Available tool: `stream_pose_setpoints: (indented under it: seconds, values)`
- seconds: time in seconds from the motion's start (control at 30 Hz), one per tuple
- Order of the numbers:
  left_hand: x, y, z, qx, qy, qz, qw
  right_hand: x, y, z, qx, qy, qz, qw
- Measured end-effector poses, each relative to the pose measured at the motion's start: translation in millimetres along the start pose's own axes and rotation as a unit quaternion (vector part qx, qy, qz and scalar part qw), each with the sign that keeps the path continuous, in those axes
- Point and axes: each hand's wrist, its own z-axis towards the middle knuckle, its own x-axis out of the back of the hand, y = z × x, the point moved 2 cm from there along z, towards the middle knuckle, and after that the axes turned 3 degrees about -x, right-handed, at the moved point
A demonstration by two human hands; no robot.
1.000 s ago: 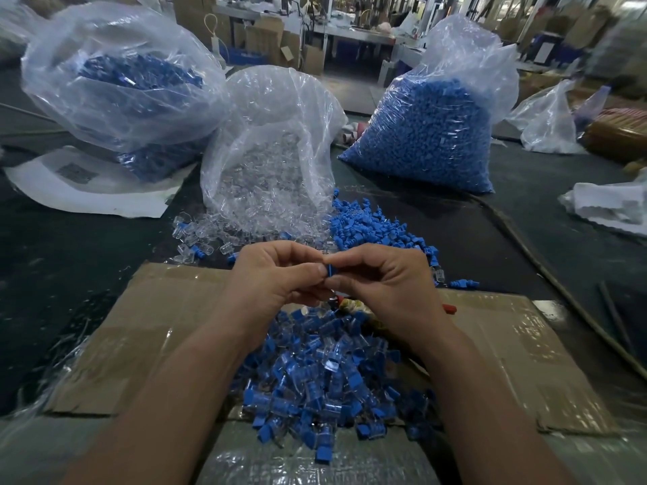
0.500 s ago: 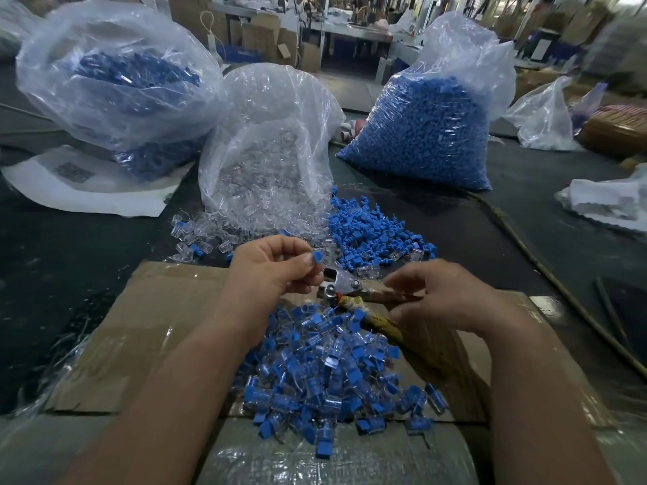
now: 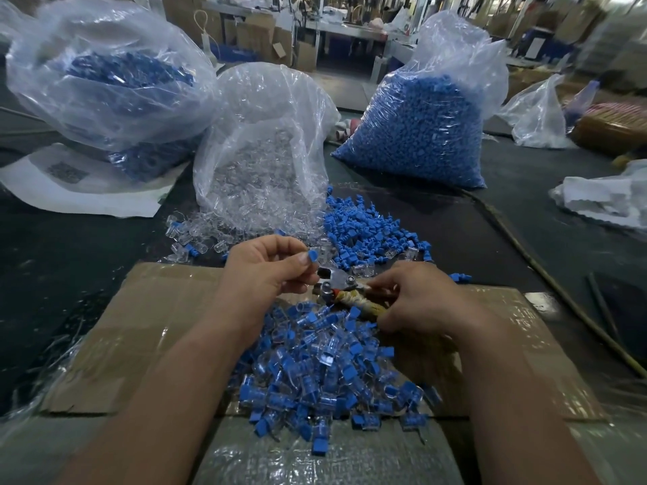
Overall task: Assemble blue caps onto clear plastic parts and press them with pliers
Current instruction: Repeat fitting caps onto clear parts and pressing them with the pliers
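Dark table (image 3: pixel 52 257) with a cardboard sheet (image 3: pixel 157 309) at its near edge. The left hand (image 3: pixel 266 271) pinched the capped clear part (image 3: pixel 312 255) between thumb and fingers, just above the pliers (image 3: pixel 332 280) lying near the sheet's far edge. The right hand (image 3: pixel 420 302) — a second earlier joined with the left at the cap — had dropped and curled round the wrapped handles. Fitting was judged complete and pressing due next — the finished pile (image 3: pixel 315 372) lay nearer, mid-sheet.

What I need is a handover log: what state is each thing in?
Left hand: pinches a capped part.
Right hand: grips the pliers by the handles.
Pliers: held, jaws unclear.
Clear bag: open, spilling parts.
Caps bag: full, upright.
Finished pile: heaped on cardboard.
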Motion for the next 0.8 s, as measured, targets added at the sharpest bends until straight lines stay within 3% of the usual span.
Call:
stream_pose_setpoints:
  seconds: [0.33,0.67,0.8]
  values:
    - [-1.2,-0.7,0.9,-0.002,0.003,-0.005,1.0,-4.5,-3.9,3.9,-0.033,0.056,-0.042,0.997]
    - [0.0,-2.9,2.1,0.003,0.014,-0.017,1.0,-4.9,2.8,2.1,-0.011,0.092,-0.04,0.995]
    - [-0.1,-3.2,3.5,-0.006,0.027,-0.02,0.999,2.6,8.0,1.4,0.009,0.149,-0.03,0.988]
